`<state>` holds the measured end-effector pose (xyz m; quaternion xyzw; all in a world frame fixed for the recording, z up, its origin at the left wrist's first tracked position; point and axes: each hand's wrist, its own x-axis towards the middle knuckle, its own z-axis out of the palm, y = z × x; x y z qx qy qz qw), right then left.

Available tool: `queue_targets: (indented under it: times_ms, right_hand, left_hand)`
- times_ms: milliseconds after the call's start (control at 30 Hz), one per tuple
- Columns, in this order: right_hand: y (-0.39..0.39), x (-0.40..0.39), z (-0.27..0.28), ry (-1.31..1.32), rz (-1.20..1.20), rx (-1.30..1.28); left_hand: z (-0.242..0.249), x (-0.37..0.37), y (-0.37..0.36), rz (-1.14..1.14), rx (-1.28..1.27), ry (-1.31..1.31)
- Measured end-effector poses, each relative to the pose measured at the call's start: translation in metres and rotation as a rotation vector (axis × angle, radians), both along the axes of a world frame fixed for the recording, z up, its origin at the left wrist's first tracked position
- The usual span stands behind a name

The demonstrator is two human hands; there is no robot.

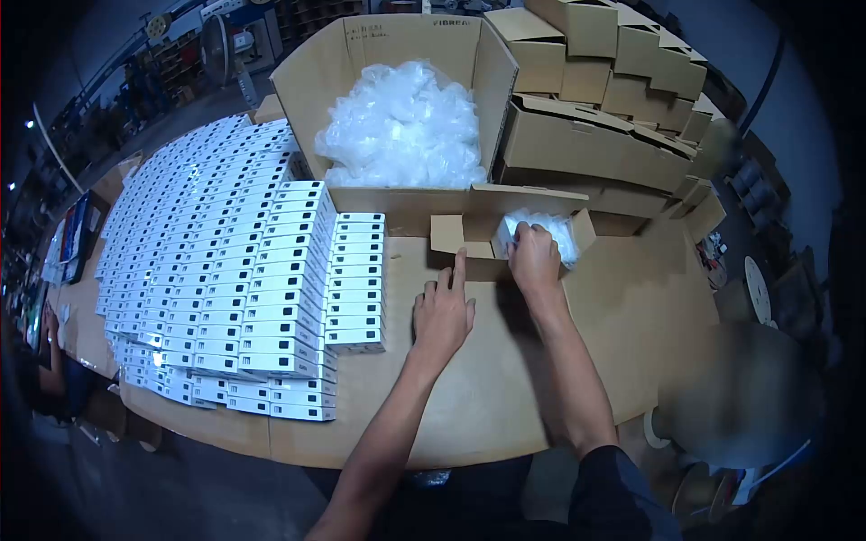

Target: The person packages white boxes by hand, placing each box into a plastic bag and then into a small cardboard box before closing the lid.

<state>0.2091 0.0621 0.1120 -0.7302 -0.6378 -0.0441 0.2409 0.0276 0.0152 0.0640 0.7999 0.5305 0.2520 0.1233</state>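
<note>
A small open cardboard box (456, 236) lies on the table in front of me, its flaps spread. My right hand (534, 259) reaches into it and presses a crumpled clear plastic bag (557, 230) that sits inside. My left hand (442, 311) rests flat on the table beside the box, its index finger stretched against the box's near flap. Its fingers are apart and hold nothing.
A large open carton (492, 77) of clear plastic bags (401, 126) stands behind. Folded brown boxes (595, 135) are stacked at the back right. Several rows of small white boxes (234, 270) cover the table's left half. A person's hand (50, 320) shows at far left.
</note>
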Motion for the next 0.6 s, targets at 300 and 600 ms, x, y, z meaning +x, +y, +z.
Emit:
queue_targets:
  times_ms: [300,600]
  right_hand:
    - [-0.013,0.002,-0.004,-0.046,0.0,-0.018]
    - [-0.007,0.013,-0.009,-0.099,0.125,0.001]
  left_hand:
    - [-0.002,0.006,-0.006,0.005,0.107,-0.105]
    - [0.012,0.009,-0.009,-0.101,0.042,-0.126]
